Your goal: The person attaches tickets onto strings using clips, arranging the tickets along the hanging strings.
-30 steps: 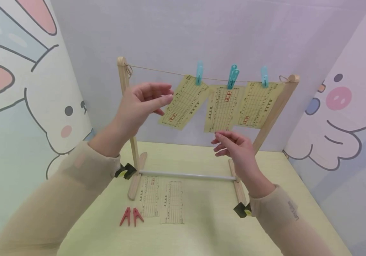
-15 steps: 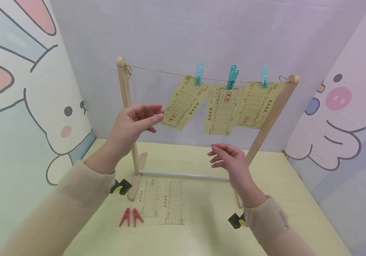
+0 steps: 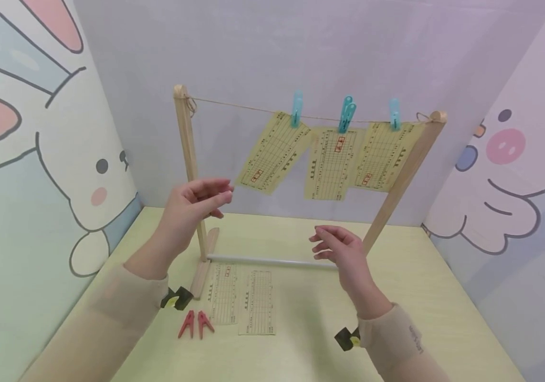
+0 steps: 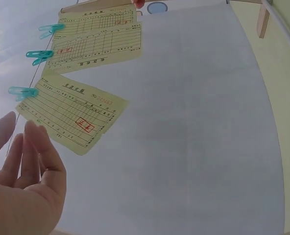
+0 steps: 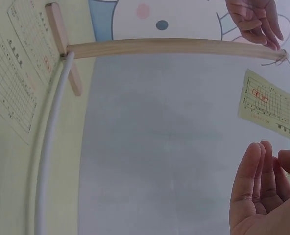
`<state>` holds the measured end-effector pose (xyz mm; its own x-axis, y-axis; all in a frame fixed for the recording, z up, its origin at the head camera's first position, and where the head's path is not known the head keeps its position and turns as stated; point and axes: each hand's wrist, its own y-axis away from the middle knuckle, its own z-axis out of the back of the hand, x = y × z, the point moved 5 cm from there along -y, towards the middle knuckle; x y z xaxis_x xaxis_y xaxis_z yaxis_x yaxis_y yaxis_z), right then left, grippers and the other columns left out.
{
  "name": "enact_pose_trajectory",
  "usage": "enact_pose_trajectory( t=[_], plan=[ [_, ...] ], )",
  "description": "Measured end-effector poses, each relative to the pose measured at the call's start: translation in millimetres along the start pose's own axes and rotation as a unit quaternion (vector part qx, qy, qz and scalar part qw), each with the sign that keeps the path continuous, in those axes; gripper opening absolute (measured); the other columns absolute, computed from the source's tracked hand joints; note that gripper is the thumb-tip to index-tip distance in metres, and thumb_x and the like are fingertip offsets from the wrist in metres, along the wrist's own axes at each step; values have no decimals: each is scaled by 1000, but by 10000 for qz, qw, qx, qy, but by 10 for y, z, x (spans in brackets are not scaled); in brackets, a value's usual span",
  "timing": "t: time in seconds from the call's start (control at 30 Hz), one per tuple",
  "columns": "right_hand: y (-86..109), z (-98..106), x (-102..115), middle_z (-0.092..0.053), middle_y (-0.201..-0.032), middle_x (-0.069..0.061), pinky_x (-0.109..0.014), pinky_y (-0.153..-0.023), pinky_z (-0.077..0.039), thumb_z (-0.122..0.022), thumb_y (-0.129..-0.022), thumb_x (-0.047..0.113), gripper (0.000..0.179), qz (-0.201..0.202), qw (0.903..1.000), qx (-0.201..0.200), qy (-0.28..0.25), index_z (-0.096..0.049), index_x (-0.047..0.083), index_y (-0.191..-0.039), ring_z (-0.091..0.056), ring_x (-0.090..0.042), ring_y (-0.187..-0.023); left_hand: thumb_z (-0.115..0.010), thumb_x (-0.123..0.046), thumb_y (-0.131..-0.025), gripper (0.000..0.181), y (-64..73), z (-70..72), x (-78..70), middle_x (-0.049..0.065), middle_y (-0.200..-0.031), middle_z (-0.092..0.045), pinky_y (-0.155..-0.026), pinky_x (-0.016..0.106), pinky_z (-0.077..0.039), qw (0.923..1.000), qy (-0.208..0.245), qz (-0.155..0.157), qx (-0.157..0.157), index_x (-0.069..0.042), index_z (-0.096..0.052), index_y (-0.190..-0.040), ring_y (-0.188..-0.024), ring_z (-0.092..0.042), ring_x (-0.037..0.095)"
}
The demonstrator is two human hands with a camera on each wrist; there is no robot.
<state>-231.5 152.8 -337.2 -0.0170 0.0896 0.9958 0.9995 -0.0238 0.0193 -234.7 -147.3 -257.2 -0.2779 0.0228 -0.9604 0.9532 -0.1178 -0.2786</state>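
My left hand [image 3: 186, 212] is in the air by the rack's left post, fingers loosely bent and holding nothing. Lower on the right, my right hand [image 3: 344, 249] hovers with relaxed fingers, also without anything in it. Three yellow printed paper slips hang from the string [image 3: 234, 105]: a tilted left slip [image 3: 274, 154], a middle slip [image 3: 332, 167] and a right slip [image 3: 384, 159]. Teal clothespins hold them: a left clothespin [image 3: 297, 110], a pair of overlapping clothespins [image 3: 346, 115] and a right clothespin [image 3: 394, 115]. In the left wrist view the tilted slip [image 4: 76, 115] is just beyond my fingertips.
The wooden rack has a left post [image 3: 186, 138], a right post [image 3: 401, 180] and a white crossbar [image 3: 277, 261]. On the table [image 3: 301, 350] lie two more slips, a left one [image 3: 223, 297] and a right one [image 3: 257, 305], beside two red clothespins [image 3: 196, 323].
Both hands have moved down, away from the hanging slips; the left hand has also drifted left. The middle slip's lower edge has come clear of my right fingertips.
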Motion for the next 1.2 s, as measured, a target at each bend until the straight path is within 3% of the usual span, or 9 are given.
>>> enact_pose_trajectory(
  t=[0.27,0.6,1.03,1.2],
  plan=[
    [-5,-11,-244,-73,-80,3,-27,-67,-59,-66,-95,13,6,-149,9999,-30,-73,-71,13,-95,-67,-13,-67,-68,-13,-94,20,101,59,242,-10,-102,-73,-71,21,-58,9995,180,262,-78,-19,-70,-113,-90,-67,8],
    [18,-24,-431,-73,-81,1,-27,-66,-59,-69,-93,14,7,-260,9994,-136,-174,-72,9,-96,-67,-14,-67,-68,-13,-94,20,212,112,410,-12,-102,-74,-72,19,-57,9980,338,496,-181,-19,-70,-114,-90,-68,7],
    [40,-91,-604,-72,-80,2,-25,-64,-58,-67,-94,13,9,-378,9991,-172,-132,-70,7,-99,-65,-12,-66,-69,-22,-94,36,353,173,690,-15,-103,-72,-78,19,-57,9943,29,967,-458,-8,-63,-127,-93,-68,6],
    [30,-124,-718,-72,-79,2,-25,-61,-58,-68,-93,14,10,-395,9990,-153,-118,-70,5,-98,-65,-11,-64,-70,-24,-94,44,432,203,843,-17,-103,-73,-80,18,-56,9902,16,1281,-547,-4,-60,-132,-94,-68,4]
  ],
)
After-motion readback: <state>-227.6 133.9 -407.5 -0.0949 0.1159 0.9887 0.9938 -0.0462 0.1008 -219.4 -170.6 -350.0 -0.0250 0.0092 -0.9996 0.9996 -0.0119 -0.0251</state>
